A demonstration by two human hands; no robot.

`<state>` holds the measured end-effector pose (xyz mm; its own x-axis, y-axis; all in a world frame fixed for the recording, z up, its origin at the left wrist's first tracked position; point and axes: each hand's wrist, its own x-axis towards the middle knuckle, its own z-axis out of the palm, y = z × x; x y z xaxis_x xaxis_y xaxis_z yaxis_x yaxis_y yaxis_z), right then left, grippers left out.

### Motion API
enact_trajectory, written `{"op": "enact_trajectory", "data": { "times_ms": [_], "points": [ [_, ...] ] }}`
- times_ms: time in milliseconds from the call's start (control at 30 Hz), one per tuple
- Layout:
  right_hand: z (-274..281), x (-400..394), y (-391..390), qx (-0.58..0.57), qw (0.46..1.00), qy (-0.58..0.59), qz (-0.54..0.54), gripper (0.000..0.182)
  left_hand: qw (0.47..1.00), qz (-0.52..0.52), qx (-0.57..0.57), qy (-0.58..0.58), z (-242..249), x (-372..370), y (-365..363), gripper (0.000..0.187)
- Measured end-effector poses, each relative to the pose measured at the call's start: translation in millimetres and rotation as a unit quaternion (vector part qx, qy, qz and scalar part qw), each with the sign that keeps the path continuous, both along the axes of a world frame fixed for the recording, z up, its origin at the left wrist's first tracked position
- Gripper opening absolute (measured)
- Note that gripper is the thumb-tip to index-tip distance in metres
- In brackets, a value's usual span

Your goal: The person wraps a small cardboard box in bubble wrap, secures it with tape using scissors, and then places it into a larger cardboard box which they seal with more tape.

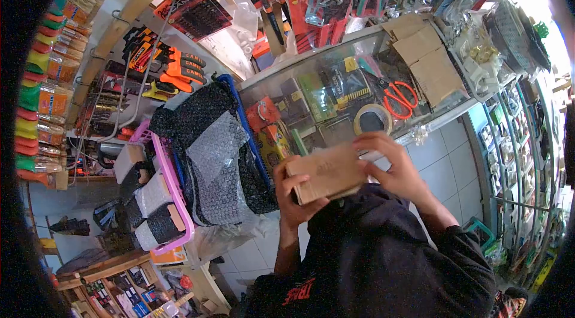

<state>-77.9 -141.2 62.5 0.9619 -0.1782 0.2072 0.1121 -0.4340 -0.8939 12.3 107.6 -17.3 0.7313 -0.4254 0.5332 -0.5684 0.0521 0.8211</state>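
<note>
Glass counter [449, 112] (scissors [388, 85] on top) beyond cardboard box [328, 175], tiled floor [450, 162]

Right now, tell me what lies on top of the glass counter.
Scissors, a tape roll and cardboard lie on the counter. The held box hides part of its near edge; anything under the cardboard is covered.

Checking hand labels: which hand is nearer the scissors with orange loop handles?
Right. The right hand is at the right end of the brown rectangular cardboard box, below the scissors in view; the left hand grips the box's left end, farther down and left.
</note>
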Motion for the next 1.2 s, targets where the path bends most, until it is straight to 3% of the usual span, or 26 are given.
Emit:
{"op": "enact_trajectory", "data": {
  "times_ms": [133,267,300,400,533,633,733,833,933,1033,1133,1200],
  "points": [
    [-6,-9,-28,-0.012,0.996,-0.007,-0.086,0.029,0.984,0.163,0.034,-0.057,-15,3,-10,0.064],
    [-7,-20,-55,-0.037,0.984,0.003,-0.174,0.025,0.966,0.229,0.058,-0.106,-30,13,-23,0.066],
    [-9,-20,-62,-0.056,0.979,-0.029,-0.192,0.022,0.966,0.232,0.019,-0.110,-38,17,-31,0.064],
    [-25,-26,-83,-0.039,0.970,-0.025,-0.240,0.020,0.947,0.250,0.057,-0.196,-56,29,-39,0.064],
    [-43,-34,-103,-0.094,0.959,-0.025,-0.268,0.019,0.945,0.246,0.078,-0.202,-51,34,-43,0.062],
    [-52,-39,-113,-0.066,0.955,0.002,-0.290,0.020,0.945,0.247,0.096,-0.194,-48,34,-42,0.062],
    [-54,-42,-107,-0.050,0.961,0.051,-0.267,0.022,0.944,0.253,0.123,-0.173,-41,34,-43,0.060],
    [-60,-33,-76,-0.026,0.983,0.059,-0.174,0.025,0.944,0.254,0.147,-0.151,-32,33,-46,0.060],
    [-67,-19,-46,-0.232,0.968,-0.028,-0.095,0.028,0.946,0.254,0.151,-0.132,-27,30,-47,0.063],
    [-82,-10,-44,-0.284,0.956,0.016,-0.076,0.028,0.939,0.270,0.161,-0.136,-10,21,-48,0.062],
    [-88,-10,-52,-0.291,0.952,0.069,-0.062,0.025,0.932,0.280,0.153,-0.170,6,6,-45,0.057],
    [-95,-17,-58,-0.224,0.972,0.022,-0.072,0.026,0.936,0.273,0.121,-0.185,14,-9,-47,0.050]
  ]
}}
